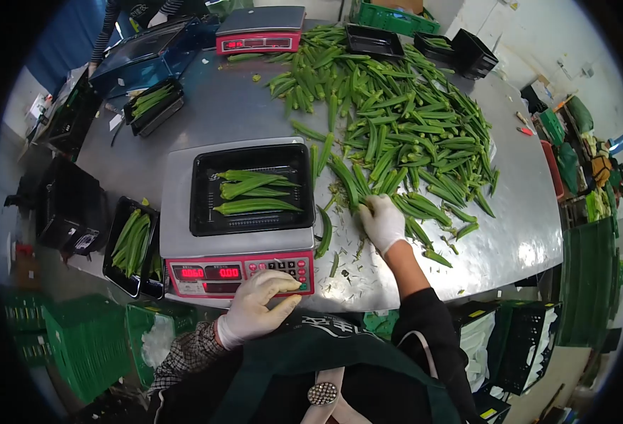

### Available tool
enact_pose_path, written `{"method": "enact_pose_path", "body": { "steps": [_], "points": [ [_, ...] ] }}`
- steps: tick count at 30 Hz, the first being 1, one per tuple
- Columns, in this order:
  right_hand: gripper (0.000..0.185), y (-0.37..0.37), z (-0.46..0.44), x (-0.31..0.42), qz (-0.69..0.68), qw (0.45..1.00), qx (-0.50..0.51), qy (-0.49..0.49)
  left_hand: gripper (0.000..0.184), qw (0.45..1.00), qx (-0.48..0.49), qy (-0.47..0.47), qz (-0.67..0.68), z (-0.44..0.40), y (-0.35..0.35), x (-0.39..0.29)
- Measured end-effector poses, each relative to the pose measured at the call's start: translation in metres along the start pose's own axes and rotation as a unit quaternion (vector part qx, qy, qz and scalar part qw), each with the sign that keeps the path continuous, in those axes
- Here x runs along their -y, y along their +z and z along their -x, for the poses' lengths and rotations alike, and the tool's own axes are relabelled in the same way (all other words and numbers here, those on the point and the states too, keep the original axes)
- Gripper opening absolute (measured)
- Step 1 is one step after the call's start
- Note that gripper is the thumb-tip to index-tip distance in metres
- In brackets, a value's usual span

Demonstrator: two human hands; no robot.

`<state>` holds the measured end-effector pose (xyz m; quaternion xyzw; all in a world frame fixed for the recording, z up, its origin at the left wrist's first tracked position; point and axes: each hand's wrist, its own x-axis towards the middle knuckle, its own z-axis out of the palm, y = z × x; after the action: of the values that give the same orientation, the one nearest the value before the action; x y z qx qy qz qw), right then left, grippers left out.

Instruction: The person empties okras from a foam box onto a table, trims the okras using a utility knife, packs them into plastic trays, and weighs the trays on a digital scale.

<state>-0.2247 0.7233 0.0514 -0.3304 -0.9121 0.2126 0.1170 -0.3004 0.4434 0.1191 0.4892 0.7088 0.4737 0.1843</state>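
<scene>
My right hand (383, 225), in a white glove, is at the near edge of a large pile of okra (417, 134), its fingers closed around okra pods (345, 180). My left hand (260, 308), also gloved, hovers by the keypad of a red and silver weighing scale (178, 201). Its thumb stands apart from the fingers, with nothing between them. On the scale sits a black plastic tray (255, 225) with several okra pods (255, 205) lying in it. The scale's red display (205, 273) is lit.
Left of the scale is a black tray with okra (133, 244); another okra tray (154, 106) lies farther back. A second scale (260, 32), a black tray (374, 42) and stacked black trays (475, 53) stand at the back. Another person's gloved hand (157, 19) shows top left.
</scene>
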Motion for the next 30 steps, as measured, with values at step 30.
{"method": "enact_pose_path", "body": {
  "steps": [30],
  "points": [
    [0.029, -0.058, 0.036, 0.155, -0.275, 0.903, 0.113, -0.309, 0.038, 0.888, -0.171, -0.2, 0.377, 0.082, -0.14, 0.011]
  ]
}}
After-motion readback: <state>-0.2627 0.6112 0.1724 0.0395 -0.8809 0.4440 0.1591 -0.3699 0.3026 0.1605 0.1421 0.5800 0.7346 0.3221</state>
